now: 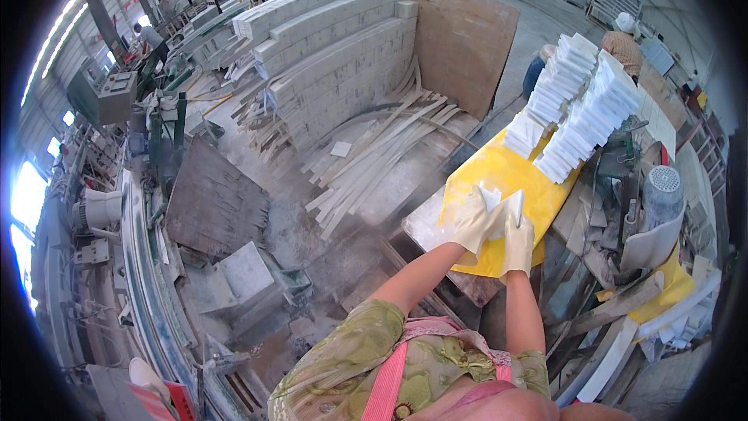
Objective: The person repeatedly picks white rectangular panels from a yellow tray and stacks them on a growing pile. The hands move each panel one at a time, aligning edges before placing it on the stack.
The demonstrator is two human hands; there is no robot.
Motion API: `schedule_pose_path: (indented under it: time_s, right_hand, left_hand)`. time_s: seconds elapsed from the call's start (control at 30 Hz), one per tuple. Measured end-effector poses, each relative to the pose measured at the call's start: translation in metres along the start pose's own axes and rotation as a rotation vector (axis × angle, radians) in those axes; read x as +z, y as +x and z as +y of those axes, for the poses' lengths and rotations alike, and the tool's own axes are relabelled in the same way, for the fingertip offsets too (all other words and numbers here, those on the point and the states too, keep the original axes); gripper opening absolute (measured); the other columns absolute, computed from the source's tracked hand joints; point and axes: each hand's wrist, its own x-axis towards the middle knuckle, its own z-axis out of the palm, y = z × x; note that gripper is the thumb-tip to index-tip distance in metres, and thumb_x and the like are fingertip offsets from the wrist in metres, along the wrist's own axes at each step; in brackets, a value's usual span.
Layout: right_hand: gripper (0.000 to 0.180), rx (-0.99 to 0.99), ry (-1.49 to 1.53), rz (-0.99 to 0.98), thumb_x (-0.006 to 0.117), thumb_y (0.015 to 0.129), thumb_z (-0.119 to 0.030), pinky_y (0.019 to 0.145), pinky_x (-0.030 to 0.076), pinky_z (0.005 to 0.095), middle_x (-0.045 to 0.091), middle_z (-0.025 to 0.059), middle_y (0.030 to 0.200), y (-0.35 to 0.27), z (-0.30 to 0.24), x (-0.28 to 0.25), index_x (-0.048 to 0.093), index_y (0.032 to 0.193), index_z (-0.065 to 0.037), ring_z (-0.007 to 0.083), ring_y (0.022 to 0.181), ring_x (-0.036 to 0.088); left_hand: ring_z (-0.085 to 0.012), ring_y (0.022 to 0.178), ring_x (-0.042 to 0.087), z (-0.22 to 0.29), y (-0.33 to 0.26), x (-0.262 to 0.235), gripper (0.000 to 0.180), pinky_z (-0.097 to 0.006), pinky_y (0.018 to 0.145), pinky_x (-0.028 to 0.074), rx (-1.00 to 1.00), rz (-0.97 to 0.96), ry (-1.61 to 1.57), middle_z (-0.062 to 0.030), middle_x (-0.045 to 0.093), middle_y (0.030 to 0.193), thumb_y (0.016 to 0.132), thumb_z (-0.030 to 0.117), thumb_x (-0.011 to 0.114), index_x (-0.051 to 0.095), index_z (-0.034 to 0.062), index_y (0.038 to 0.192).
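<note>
Both my hands wear cream gloves and meet over a yellow sheet spread on a bench. My left hand is closed on a small white tile. Beside it, my right hand grips another thin white tile, held on edge and tilted up. Some of the fingers are hidden behind the tiles and gloves. Just beyond my hands, on the far end of the sheet, two rows of stacked white tiles stand side by side.
A wall of pale stone blocks and a brown board stand ahead, with loose strips before them. Machinery and a rail line the left. At right are a clear bottle-like container and scrap pieces. Other people are farther off.
</note>
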Motion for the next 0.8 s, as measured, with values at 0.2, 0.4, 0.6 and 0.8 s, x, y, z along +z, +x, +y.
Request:
schedule_pose_path:
  time_s: [0.2, 0.4, 0.6, 0.8]
  right_hand:
    - [0.04, -0.056, 0.17, -0.193, 0.059, 0.104, -0.033, 0.081, 0.05, 0.0366, 0.071, 0.0096, 0.108, 0.001, 0.008, 0.003, 0.067, 0.121, 0.001, 0.0195, 0.093, 0.063]
    - [0.043, 0.11, 0.52, -0.402, 0.062, 0.102, -0.028, 0.092, 0.05, 0.0336, 0.068, 0.011, 0.121, 0.008, 0.052, -0.002, 0.06, 0.134, 0.001, 0.0182, 0.109, 0.062]
    - [0.064, -0.207, 0.281, -0.252, 0.072, 0.093, -0.026, 0.091, 0.052, 0.0394, 0.07, 0.0184, 0.117, 0.0, 0.062, 0.022, 0.048, 0.146, -0.001, 0.0285, 0.109, 0.068]
    - [0.075, -0.198, 0.077, -0.314, 0.072, 0.092, -0.02, 0.102, 0.049, 0.0382, 0.062, 0.023, 0.137, -0.005, 0.052, 0.02, 0.036, 0.155, 0.001, 0.032, 0.129, 0.061]
  left_hand:
    - [-0.0378, 0.11, 0.069, 0.012, -0.007, -0.018, 0.104, -0.042, 0.088, 0.056, -0.034, -0.058, -0.055, -0.0274, 0.067, 0.123, 0.082, 0.065, 0.07, 0.04, -0.01, 0.148]
    - [-0.0364, 0.103, 0.071, -0.012, 0.007, 0.006, 0.103, -0.041, 0.084, 0.057, 0.013, 0.016, -0.017, -0.025, 0.07, 0.118, 0.079, 0.069, 0.072, 0.046, -0.0073, 0.143]
    - [-0.0358, 0.101, 0.073, -0.025, 0.029, 0.013, 0.105, -0.041, 0.086, 0.056, 0.038, -0.014, 0.011, -0.0245, 0.072, 0.115, 0.074, 0.071, 0.073, 0.048, -0.0068, 0.14]
    - [-0.0343, 0.109, 0.071, -0.016, 0.022, 0.007, 0.115, -0.04, 0.089, 0.056, 0.043, -0.017, 0.182, -0.0256, 0.069, 0.122, 0.07, 0.066, 0.077, 0.041, -0.0101, 0.148]
